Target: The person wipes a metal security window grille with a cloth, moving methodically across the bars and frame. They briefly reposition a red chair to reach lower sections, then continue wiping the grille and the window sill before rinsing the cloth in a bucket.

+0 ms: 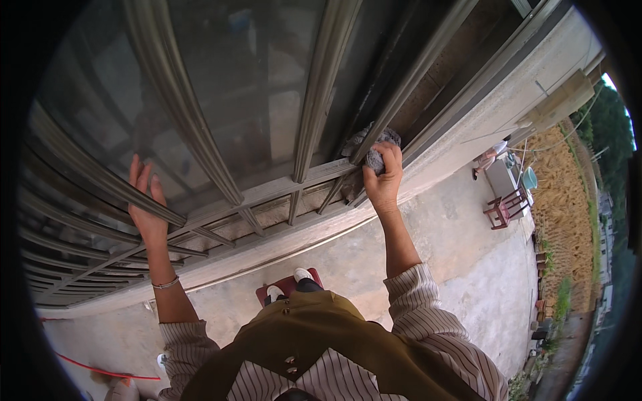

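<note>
My right hand (385, 175) grips a crumpled grey cloth (375, 158), pressed around the lower part of a metal window bar (416, 75) near the window's right side. My left hand (150, 210) reaches up behind another bar at the left, its fingers apart and close to the glass pane (241, 100); it holds nothing that I can see. A metal crossbar (271, 189) of the window grille runs between the two hands. Part of the cloth is hidden behind the bar.
My feet stand on a dark red stool (287, 285) above the concrete floor (341, 260). At the right are a wooden chair (499, 213), a teal basin (529, 178) and another person (486, 158). A box (562, 100) with cables is on the wall. A red hose or cord (105, 372) lies at lower left.
</note>
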